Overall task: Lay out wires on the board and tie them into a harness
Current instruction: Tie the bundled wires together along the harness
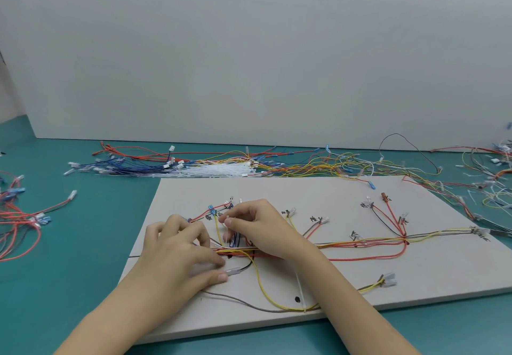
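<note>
Two bare hands work over the left part of a pale board (346, 285) that lies on a teal table (69, 257). On the board a bundle of red, yellow, orange and dark wires (360, 242) runs left to right, with branches fanning up to handwritten labels and ending in small clear connectors. The left hand (177, 252) rests on the bundle's left end, fingers curled, thumb and forefinger pinching the wires near a clear-sleeved terminal (232, 271). The right hand (260, 227) sits just beside it, its fingers curled and pinching the tip of a thin white cable tie (227, 223) that stands up from the bundle. Another white cable tie (300, 291) lies across a yellow wire loop (263, 288) at the board's near edge. Beyond the board, loose wires (304, 163) and a heap of white cable ties (221, 170) lie along the grey wall (249, 50); more red wires (22, 230) lie at the far left.
</note>
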A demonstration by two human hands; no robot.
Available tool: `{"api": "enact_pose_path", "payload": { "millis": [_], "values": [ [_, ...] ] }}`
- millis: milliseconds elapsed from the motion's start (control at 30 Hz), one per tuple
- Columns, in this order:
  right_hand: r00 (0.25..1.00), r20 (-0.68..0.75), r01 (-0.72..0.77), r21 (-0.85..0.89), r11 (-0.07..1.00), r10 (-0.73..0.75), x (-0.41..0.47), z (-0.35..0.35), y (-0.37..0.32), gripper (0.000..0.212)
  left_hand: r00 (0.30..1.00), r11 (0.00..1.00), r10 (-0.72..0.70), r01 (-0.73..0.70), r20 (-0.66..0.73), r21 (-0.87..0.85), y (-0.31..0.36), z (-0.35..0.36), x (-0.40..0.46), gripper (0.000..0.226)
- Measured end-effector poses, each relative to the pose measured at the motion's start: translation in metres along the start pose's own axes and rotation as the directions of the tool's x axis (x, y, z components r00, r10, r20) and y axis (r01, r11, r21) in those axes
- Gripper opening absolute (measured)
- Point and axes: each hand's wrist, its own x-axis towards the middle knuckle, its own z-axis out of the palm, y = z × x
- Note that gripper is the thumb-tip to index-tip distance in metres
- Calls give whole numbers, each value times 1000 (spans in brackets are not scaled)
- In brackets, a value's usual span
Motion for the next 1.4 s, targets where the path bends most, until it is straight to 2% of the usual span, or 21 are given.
{"api": "enact_pose_path", "payload": {
  "millis": [100,167,267,400,533,600,667,800,1133,1200,1300,1400],
  "values": [
    [1000,3,0,1,1000,0,0,-1,1,19,972,966,181,-148,-147,210,2,3,0,34],
    [1000,5,4,0,1000,-4,0,-1,1,19,946,929,285,-232,-158,288,0,6,1,33],
    [1000,-1,13,0,1000,-13,1,-1,0,19,935,910,341,-301,-102,285,-3,8,4,32],
    [1000,-3,23,2,1000,-23,0,-1,1,20,962,952,272,-267,-17,147,-1,4,8,30],
    [1000,-1,23,1,1000,-23,0,-1,1,20,987,983,157,-160,43,86,0,4,7,31],
    [1000,1,23,-8,1000,-23,0,-2,1,19,995,996,81,-78,67,-43,-2,5,7,32],
    [1000,5,18,-7,1000,-18,1,-2,2,19,995,981,11,8,99,-192,-5,8,5,26],
    [1000,5,18,-10,1000,-18,0,-1,1,18,996,926,-64,80,57,-368,-2,12,8,19],
    [999,36,36,-30,999,-35,-3,-3,-3,19,981,825,-188,178,35,-537,10,19,25,19],
    [997,59,45,-53,998,-42,-4,-4,-4,21,970,766,-225,231,86,-601,11,20,25,18],
    [995,89,50,-64,997,-44,-4,-3,-6,21,943,569,-280,313,179,-760,10,20,27,15],
    [997,72,35,-76,997,-30,-3,-3,-5,20,921,400,-282,367,269,-840,9,18,29,15]
  ]
}}
